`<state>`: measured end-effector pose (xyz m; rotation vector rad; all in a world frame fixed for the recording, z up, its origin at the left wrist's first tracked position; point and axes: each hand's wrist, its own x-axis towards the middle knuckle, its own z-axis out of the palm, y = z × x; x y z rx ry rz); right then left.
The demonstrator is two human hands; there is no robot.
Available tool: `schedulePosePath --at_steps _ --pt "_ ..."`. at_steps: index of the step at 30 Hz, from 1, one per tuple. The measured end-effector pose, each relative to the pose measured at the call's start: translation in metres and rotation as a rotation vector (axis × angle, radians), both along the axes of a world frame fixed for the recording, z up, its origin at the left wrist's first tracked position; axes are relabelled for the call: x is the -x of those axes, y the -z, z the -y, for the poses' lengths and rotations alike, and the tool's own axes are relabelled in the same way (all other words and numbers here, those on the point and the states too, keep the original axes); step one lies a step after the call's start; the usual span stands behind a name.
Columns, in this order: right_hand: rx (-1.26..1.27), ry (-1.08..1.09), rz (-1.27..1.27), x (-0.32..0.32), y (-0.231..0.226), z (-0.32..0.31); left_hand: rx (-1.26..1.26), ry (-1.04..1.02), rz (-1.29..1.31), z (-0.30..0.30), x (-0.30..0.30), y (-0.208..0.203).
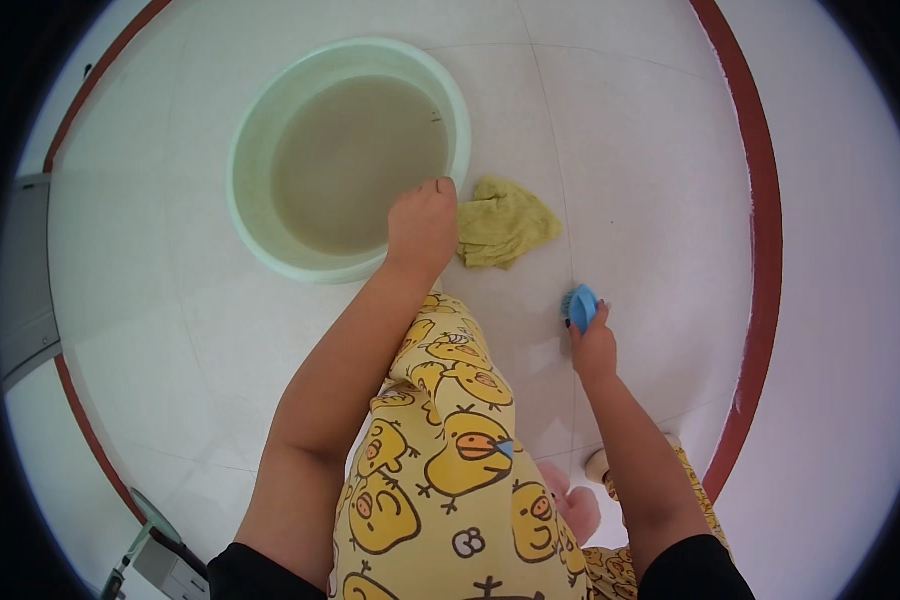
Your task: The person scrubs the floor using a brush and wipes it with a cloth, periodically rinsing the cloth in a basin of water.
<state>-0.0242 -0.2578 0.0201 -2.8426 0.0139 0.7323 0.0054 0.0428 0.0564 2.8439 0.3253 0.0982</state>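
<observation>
My right hand is closed around a blue scrub brush, held just above or against the pale floor, with its bristles turned to the left. My left hand is a closed fist in front of the near right rim of a large pale green basin. Whether its fingers grip anything is hidden. Murky greyish water lies in the basin. Beside that fist, a crumpled yellow-green cloth rests on the floor, touching or nearly touching the hand.
Pale floor tiles spread around the basin, bordered by a dark red baseboard at the right. My leg in yellow patterned trousers fills the lower middle. A pink slipper shows below. Grey furniture stands at the left.
</observation>
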Motion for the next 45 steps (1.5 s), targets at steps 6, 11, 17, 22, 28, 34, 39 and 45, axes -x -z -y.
schedulePosePath --at_steps 6,11,17,22,28,34,39,45 --pt "-0.033 0.008 -0.022 -0.006 -0.006 -0.001 0.003 -0.004 0.060 -0.003 0.002 -0.001" --pt "-0.193 0.004 0.215 -0.023 -0.026 -0.018 0.079 0.035 0.049 -0.010 0.008 0.002" --pt "-0.473 -0.217 0.186 -0.074 -0.100 -0.124 0.118 0.005 0.224 -0.019 0.029 0.012" --pt "-0.540 -0.802 0.382 -0.104 -0.109 -0.214 0.216 -0.053 0.419 -0.037 0.061 0.007" --pt "-0.315 -1.259 0.447 -0.106 -0.073 -0.286 0.166 -0.221 0.467 -0.059 0.091 0.000" --pt "-0.115 -1.352 0.384 -0.097 -0.065 -0.298 0.267 -0.273 0.550 -0.052 0.088 -0.002" --pt "-0.090 -1.319 0.416 -0.103 -0.062 -0.288 0.290 -0.258 0.547 -0.044 0.079 0.000" --pt "-0.065 -1.395 0.471 -0.115 -0.057 -0.285 0.297 -0.246 0.630 -0.042 0.071 0.004"
